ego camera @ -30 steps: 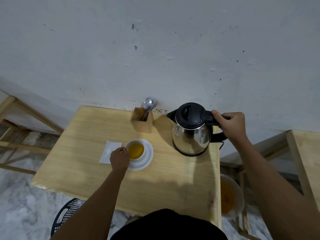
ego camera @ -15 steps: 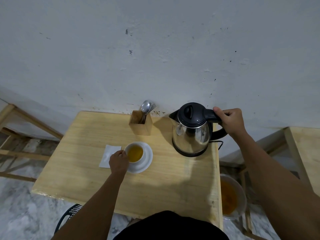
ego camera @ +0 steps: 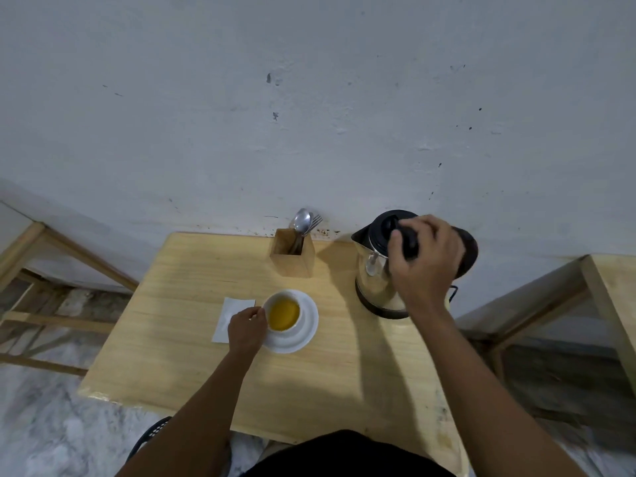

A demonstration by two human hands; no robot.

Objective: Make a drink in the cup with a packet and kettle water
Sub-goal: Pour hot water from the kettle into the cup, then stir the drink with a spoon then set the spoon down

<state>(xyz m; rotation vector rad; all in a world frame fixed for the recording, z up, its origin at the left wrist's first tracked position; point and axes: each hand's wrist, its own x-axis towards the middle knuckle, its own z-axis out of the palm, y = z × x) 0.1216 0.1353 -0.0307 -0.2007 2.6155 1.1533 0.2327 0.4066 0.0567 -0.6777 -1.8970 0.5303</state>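
A white cup (ego camera: 280, 330) holding amber liquid stands on a white saucer (ego camera: 306, 333) near the middle of the wooden table (ego camera: 172, 356). My left hand (ego camera: 246, 330) grips the cup's left side. A white packet (ego camera: 232, 316) lies flat just left of the saucer, partly under that hand. A steel kettle (ego camera: 373, 270) with a black lid stands at the table's back right, spout pointing left. My right hand (ego camera: 425, 266) is closed around its black handle and covers much of the kettle's right side.
A wooden holder (ego camera: 292, 253) with a spoon and fork stands by the wall, left of the kettle. The wall runs along the table's far edge. Another wooden table (ego camera: 612, 287) is to the right, a wooden frame (ego camera: 41, 256) to the left, marble floor below.
My right hand has swung the kettle's handle round toward me, and the hand now sits over the kettle's right side. My left hand stays on the cup.
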